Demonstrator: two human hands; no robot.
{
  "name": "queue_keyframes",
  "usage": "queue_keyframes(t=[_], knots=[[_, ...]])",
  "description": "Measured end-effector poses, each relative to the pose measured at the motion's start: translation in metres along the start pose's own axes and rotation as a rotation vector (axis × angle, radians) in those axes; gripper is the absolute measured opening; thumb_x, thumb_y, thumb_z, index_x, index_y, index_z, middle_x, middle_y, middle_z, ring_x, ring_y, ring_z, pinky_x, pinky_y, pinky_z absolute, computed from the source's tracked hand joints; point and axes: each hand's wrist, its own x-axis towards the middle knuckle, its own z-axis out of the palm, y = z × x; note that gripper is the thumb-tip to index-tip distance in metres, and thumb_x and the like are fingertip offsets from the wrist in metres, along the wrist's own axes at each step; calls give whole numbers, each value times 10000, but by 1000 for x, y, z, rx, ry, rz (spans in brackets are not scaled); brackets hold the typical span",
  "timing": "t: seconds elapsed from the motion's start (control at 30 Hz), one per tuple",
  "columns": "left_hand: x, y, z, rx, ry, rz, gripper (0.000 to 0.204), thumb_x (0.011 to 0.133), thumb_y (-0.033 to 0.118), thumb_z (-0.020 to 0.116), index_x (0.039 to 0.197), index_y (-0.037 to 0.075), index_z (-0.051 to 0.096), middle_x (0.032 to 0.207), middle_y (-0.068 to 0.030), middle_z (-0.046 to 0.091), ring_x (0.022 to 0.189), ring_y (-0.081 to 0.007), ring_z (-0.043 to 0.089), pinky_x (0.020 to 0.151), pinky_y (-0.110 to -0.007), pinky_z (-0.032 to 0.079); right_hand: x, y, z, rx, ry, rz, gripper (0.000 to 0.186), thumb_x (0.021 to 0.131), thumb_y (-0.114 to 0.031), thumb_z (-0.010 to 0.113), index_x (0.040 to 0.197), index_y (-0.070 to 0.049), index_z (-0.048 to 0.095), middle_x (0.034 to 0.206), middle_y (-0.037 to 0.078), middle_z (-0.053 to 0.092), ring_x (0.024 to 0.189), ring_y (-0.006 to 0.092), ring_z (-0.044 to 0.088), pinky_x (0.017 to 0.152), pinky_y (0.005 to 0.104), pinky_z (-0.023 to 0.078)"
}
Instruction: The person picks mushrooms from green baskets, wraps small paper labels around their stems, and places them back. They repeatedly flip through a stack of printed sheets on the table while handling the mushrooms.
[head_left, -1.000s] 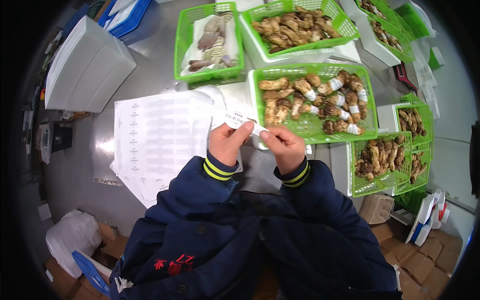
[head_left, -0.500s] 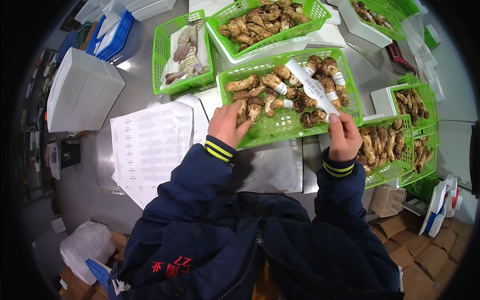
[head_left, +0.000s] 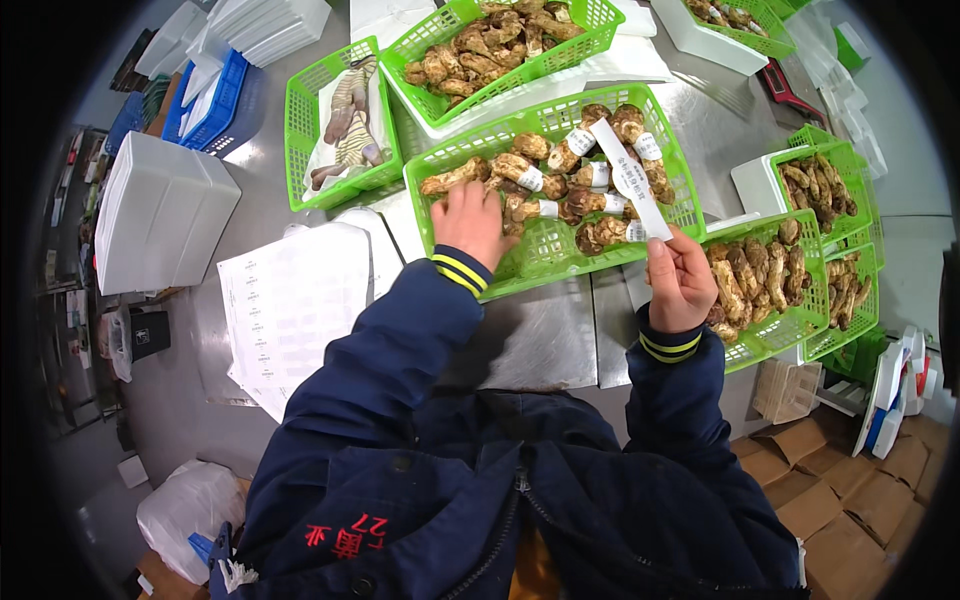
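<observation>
In front of me a green plastic basket (head_left: pixel 655 235) holds several brown-and-cream mushrooms (head_left: pixel 530 175), many wrapped with white label bands. My left hand (head_left: pixel 468 228) is down in its left part, fingers curled round a mushroom (head_left: pixel 514 208) that they partly hide. Between thumb and fingertips, my right hand (head_left: pixel 682 280) pinches the lower end of a white paper label (head_left: pixel 632 182). The label is long and narrow with a wider middle. It slants up and to the left over the banded mushrooms, at the basket's right side.
Label sheets (head_left: pixel 290 300) lie on the metal table at left. Behind stand a green basket with striped gloves (head_left: pixel 350 120) and another of mushrooms (head_left: pixel 490 55). More mushroom baskets (head_left: pixel 765 290) are at right. White foam boxes (head_left: pixel 165 215) and a blue basket (head_left: pixel 210 105) are at far left.
My left hand has moved further over the mushrooms, its fingers now curled down among them. My right hand still holds the label. The view has shifted slightly.
</observation>
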Motion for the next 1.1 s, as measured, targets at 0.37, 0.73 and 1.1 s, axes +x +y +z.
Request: queue_keyframes(t=[0.37,0.73,1.1], knots=[[15,11,17,-56,-119,-37,425,611,333,718,847,-2,608,1129,-174,450,1185,-340,324,1006,-550,180,1,4,7,-31,-3,39,175,841,-2,564,993,81,543,790,21,566,677,38,478,606,163,378],[7,7,16,-65,-23,-24,569,553,400,766,897,-11,574,1128,-176,466,1160,-345,356,959,-539,246,4,1,19,74,-112,46,165,857,-16,549,1001,64,542,767,-16,531,650,19,431,571,154,338],[8,14,21,-35,-22,-54,645,515,243,770,1079,101,492,1152,-157,418,1198,-345,321,963,-582,224,5,3,19,66,-114,47,164,853,-11,550,996,69,541,774,1,549,653,25,446,574,158,347]])
